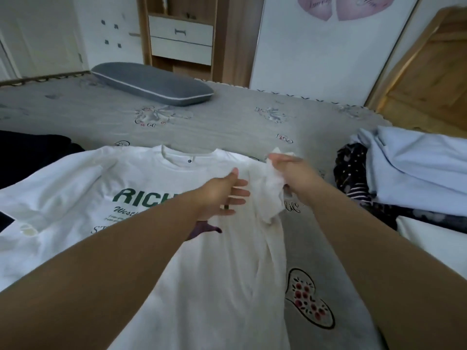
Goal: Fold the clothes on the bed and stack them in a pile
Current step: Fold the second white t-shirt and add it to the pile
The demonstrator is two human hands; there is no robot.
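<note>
A white shirt (pixel 156 223) lay spread on the bed (pixel 227 122) (front up); the right hand (pixel 290 170) gripped its bunched sleeve (pixel 273 190), the left hand (pixel 225 195) pressed flat, fingers straight.

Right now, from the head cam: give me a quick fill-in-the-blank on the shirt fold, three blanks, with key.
1. The right hand grips the white T-shirt's bunched ____.
2. The left hand lies flat, fingers straight, on the shirt's ____.
3. The grey pillow lies on the ____.

Missing words: sleeve; chest; bed
</note>
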